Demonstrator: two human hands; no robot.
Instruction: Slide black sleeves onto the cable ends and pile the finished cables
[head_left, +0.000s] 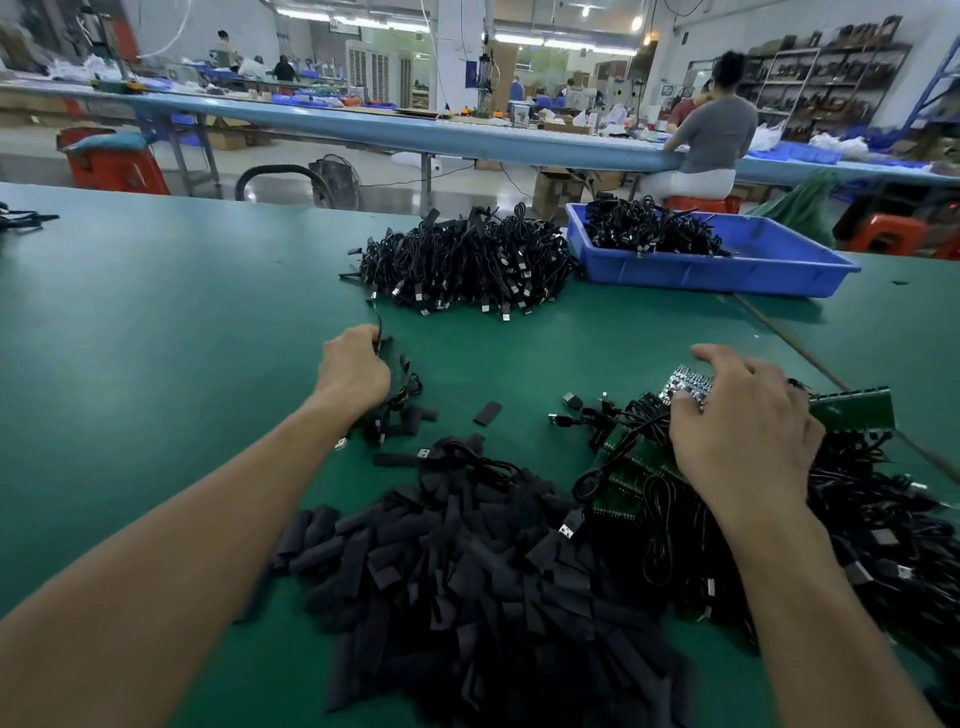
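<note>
A large heap of black sleeves (467, 561) lies near me on the green table (156, 322). My left hand (356, 366) reaches forward and grips a black cable (400, 384) that trails down toward me. My right hand (743, 426) rests with curled fingers on a small green circuit board (688, 384) atop a tangle of unsleeved cables with boards (857, 509). A pile of finished cables (462, 260) sits farther back. One loose sleeve (487, 413) lies between my hands.
A blue bin (727, 265) with more black cables stands at the back right. A long blue workbench (415, 132) crosses behind the table, with a person seated at it on the right. Red stools stand on the floor beyond.
</note>
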